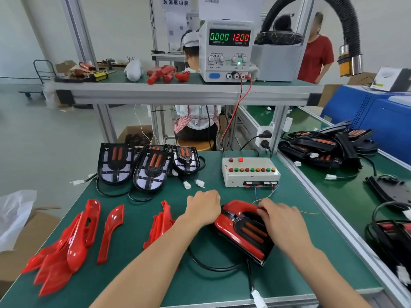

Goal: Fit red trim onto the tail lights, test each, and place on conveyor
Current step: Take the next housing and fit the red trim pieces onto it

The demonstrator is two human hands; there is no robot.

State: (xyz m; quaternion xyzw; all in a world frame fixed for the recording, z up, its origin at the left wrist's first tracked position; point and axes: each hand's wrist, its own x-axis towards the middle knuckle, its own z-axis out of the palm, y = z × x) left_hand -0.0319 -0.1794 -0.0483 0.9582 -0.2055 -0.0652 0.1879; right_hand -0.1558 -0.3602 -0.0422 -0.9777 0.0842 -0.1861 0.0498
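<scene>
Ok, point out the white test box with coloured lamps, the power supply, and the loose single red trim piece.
White test box (pixel 249 177), head view, front face.
Power supply (pixel 225 51), head view, front panel.
Single red trim piece (pixel 110 232), head view, mid-length.

We count 3 untrimmed black tail lights w/ orange bars (pixel 149 167) in a row, upper-left of the green bench, and 1 black tail light w/ glossy red trim fitted (pixel 242 230) at centre-right. Loose red plastic trim pieces: 1 lone piece (pixel 111 232) lower left, a pile (pixel 64 247) further left and a stack (pixel 162 225) at centre, too overlapped to count. 1 white test box (pixel 249 171), w/ 9 small lamps in its row, 2 red buttons above. 1 white power supply (pixel 226 52) on the shelf, top centre. 2 bare hands: left hand (pixel 203 208), right hand (pixel 278 216). Heap of black lights (pixel 322 143) on the right-hand conveyor: uncountable.
</scene>
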